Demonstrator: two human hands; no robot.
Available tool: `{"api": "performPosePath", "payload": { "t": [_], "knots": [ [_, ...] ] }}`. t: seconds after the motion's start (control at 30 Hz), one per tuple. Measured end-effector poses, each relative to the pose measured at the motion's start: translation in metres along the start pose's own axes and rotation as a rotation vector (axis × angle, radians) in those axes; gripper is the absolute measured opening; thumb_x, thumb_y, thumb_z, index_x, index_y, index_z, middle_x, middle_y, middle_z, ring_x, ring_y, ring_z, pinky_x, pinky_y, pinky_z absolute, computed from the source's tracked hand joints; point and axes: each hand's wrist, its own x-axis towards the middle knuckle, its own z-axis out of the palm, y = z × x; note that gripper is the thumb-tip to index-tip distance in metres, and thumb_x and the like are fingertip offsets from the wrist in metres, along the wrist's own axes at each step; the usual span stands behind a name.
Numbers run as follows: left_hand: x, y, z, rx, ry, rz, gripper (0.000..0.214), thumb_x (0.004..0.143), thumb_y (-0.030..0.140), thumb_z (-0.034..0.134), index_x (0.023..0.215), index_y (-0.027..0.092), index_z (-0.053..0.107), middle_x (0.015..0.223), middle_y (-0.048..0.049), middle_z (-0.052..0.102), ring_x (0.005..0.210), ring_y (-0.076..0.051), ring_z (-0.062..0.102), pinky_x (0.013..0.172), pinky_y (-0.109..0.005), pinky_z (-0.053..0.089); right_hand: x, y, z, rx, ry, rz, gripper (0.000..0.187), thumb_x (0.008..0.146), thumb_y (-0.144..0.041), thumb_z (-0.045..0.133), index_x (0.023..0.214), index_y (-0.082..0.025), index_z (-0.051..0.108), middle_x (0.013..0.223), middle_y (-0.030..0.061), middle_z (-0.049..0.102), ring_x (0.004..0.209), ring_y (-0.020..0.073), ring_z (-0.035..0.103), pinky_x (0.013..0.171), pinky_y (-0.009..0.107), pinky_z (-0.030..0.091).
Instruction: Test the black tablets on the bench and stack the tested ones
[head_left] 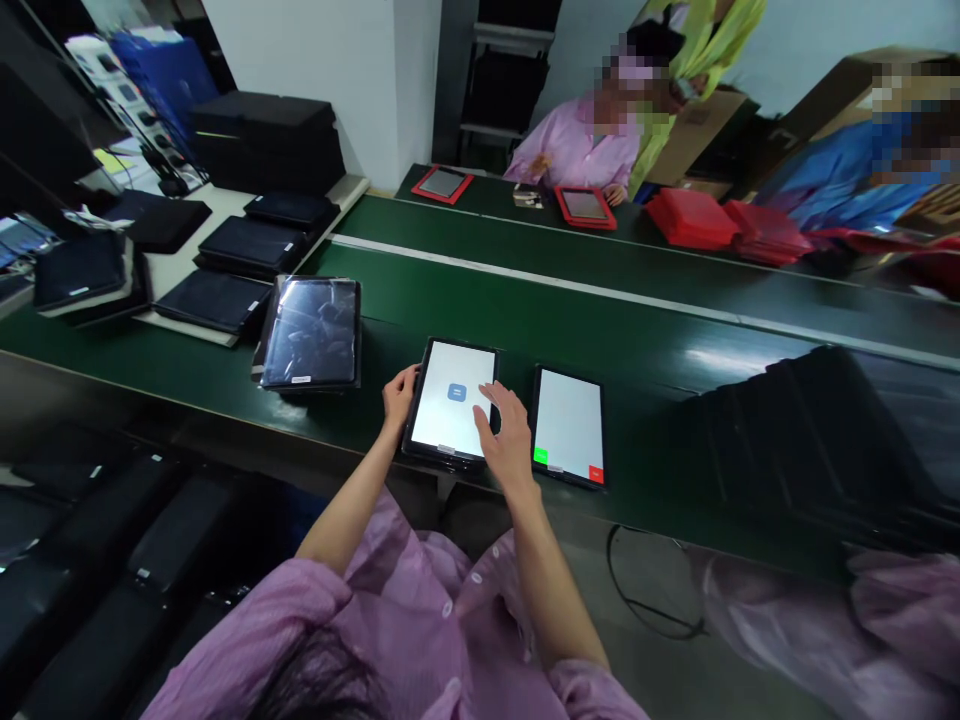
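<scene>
A tablet (435,420) with a lit white screen and a blue icon in its middle lies in front of me on the green bench. Its left edge is gripped by my left hand (399,398), with some fingers hidden beside the frame. My right hand (507,428) hovers over or touches the right part of that screen, fingers spread and holding nothing; I cannot tell whether a fingertip makes contact. Just right of it lies a second lit tablet (568,420), showing a green box and a red box at its bottom corners.
A stack of film-wrapped tablets (311,330) stands on the left, with more dark tablets (251,245) behind. Black stacked items (810,430) fill the right. Across the green bench (420,285), co-workers sit near red-framed tablets (585,205) and red cases (690,217).
</scene>
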Motion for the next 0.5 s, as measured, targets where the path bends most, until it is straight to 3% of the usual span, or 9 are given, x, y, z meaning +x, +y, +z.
{"api": "performPosePath", "payload": {
  "t": [0.23, 0.4, 0.5],
  "knots": [
    [-0.034, 0.002, -0.022, 0.079, -0.044, 0.006, 0.04, 0.102, 0.05, 0.061, 0.118, 0.021, 0.083, 0.124, -0.0096, 0.081, 0.121, -0.03, 0.073, 0.107, -0.04, 0.055, 0.018, 0.009, 0.004, -0.109, 0.043, -0.134, 0.03, 0.111, -0.037, 0.05, 0.133, -0.024, 0.066, 0.128, 0.0086, 0.078, 0.141, 0.0284, 0.062, 0.125, 0.06, 0.04],
    [-0.041, 0.001, -0.028, 0.086, -0.068, 0.029, 0.039, 0.102, 0.049, 0.061, 0.116, 0.021, 0.084, 0.126, -0.0093, 0.08, 0.123, -0.028, 0.072, 0.111, -0.039, 0.053, 0.021, 0.013, 0.008, -0.129, -0.026, -0.131, 0.035, 0.112, -0.04, 0.047, 0.138, -0.023, 0.063, 0.136, 0.0102, 0.075, 0.144, 0.028, 0.059, 0.126, 0.059, 0.04],
    [-0.042, 0.002, -0.03, 0.083, -0.077, 0.029, 0.039, 0.101, 0.049, 0.061, 0.115, 0.021, 0.084, 0.126, -0.009, 0.08, 0.123, -0.028, 0.072, 0.111, -0.039, 0.052, 0.022, 0.018, 0.01, -0.147, -0.134, -0.135, 0.04, 0.112, -0.045, 0.044, 0.139, -0.022, 0.063, 0.137, 0.0116, 0.074, 0.149, 0.0297, 0.054, 0.128, 0.062, 0.035]
  ]
}}
